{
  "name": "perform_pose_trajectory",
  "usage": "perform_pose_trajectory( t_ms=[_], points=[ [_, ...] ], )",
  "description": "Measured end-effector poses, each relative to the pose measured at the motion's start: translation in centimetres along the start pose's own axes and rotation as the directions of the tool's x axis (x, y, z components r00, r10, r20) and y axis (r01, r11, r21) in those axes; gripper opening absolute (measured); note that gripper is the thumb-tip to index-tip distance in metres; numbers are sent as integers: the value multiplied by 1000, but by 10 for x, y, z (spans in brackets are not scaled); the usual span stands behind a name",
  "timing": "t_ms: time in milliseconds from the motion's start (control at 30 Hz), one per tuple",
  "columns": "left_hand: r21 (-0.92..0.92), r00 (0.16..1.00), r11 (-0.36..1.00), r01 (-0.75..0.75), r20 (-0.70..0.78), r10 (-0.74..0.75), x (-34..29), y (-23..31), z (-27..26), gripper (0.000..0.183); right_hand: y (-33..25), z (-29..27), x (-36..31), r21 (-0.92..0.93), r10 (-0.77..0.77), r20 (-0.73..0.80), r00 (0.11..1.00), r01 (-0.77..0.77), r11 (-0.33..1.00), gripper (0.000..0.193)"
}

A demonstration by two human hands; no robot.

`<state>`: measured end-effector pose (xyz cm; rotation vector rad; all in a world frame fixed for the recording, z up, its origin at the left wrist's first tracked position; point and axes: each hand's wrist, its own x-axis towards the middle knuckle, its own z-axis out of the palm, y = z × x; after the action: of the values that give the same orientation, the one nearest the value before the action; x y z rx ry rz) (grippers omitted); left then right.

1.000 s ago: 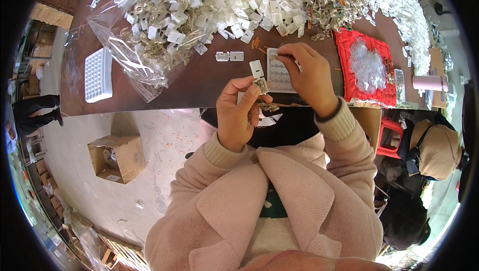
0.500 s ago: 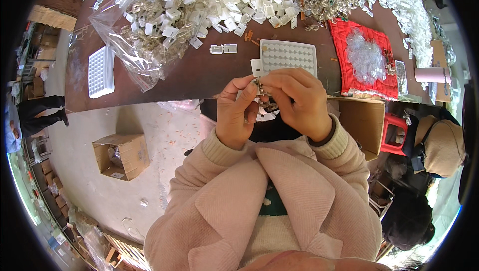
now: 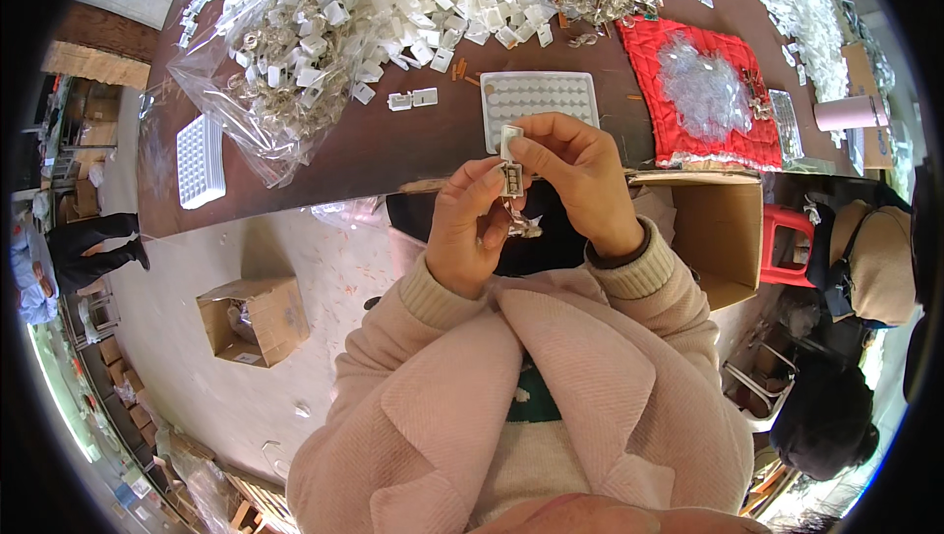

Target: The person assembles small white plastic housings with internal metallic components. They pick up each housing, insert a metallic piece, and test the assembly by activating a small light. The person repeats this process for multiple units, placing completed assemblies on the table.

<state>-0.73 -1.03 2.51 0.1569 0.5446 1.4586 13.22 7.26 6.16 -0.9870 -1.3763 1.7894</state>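
Small white plastic clip part (image 3: 511,178): pinched between fingertips of left hand (image 3: 470,234) and right hand (image 3: 575,180), both clamped on it, held above near edge of dark brown worktop (image 3: 393,155). White dimpled plastic tray (image 3: 539,101) lies just beyond.

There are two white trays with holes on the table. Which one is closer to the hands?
The white tray just beyond the hands, beside the red cloth. The other tray lies far off at the table's left end.

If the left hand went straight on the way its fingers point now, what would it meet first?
The left hand points up and away, toward the table. Past the small white plastic part it pinches with the right hand, the white dimpled tray probably comes first, though depth is unclear.
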Motion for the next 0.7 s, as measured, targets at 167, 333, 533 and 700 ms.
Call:
perform_pose_trajectory(
  t_ms=[167, 333, 533, 700],
  points=[
    [-111, 1000, 994, -12, 20, 15, -1, -1, 4, 21, 7, 2, -3, -70, -532, 45, 846, 534, 843, 19],
    [-191, 999, 981, 44, 0, -44, -3, -2, 6, 20, 8, -6, 0, -211, -692, 216, 689, 725, 656, 27],
    [-244, 994, 964, 102, 61, -90, -2, -7, 0, 28, 12, 0, 0, -296, -763, 182, 620, 775, 559, 27],
    [-129, 991, 990, 50, -116, -65, -4, -19, 1, 38, 17, -6, -6, -306, -769, 164, 618, 773, 556, 27]
  ],
)
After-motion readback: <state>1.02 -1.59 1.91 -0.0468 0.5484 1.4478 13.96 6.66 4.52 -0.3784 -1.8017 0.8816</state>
